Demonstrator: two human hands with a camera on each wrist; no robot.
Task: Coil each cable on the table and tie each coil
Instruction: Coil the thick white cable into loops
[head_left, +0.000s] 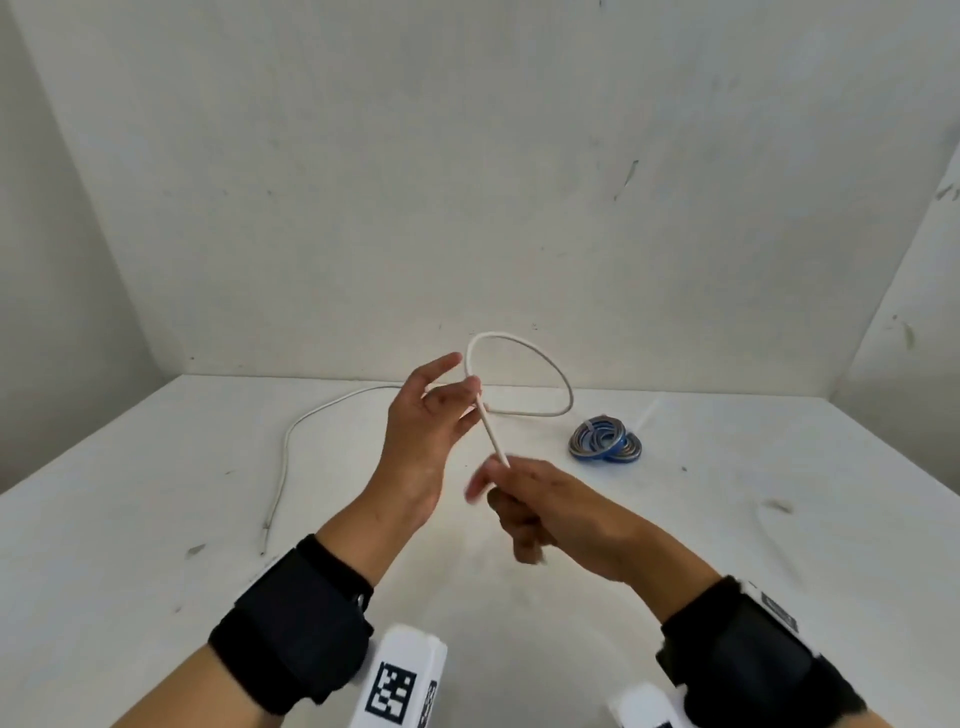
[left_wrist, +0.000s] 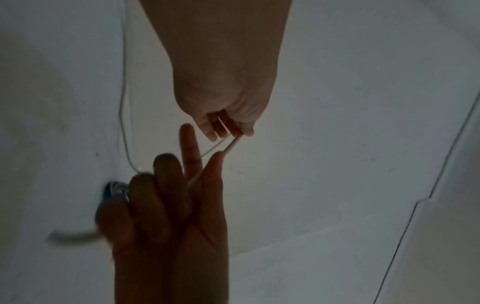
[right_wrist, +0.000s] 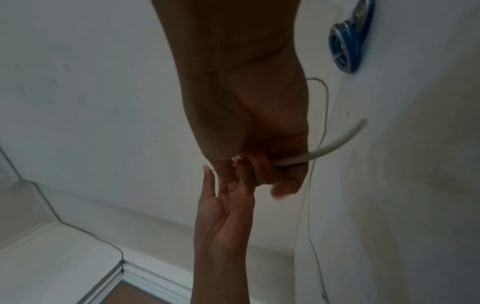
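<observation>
- R hand (head_left: 540, 512): fingers curled round the thin white round-sheathed cable (head_left: 519, 374) near one end, fist low, just above the white table (head_left: 156, 467). Prob the anchor pt so the loop has a fixed start.
- L hand (head_left: 426, 415): raised, fingers mostly straight and spread; cable runs between thumb and index in the L wrist view (left_wrist: 197, 176). Looks like a guide/former for loop size, not a firm grip; can't tell how hard it pinches.
- Hands close together, apart by a short straight run of cable, both held off the table.
- Cable beyond L hand: one open loop standing in the air behind the fingers, then the tail runs left, lies on the table and curves toward the near edge, free end (head_left: 266, 540) loose.
- Judgement: first turn only, most of the length not yet coiled, no tie yet.
- Blue-and-grey cable coil (head_left: 607, 441): flat on the table to the right of the hands, well apart, a pale band across it, so prob tied already.
- Risk: stiff sheath may spring the loop open if L hand slackens.
</observation>
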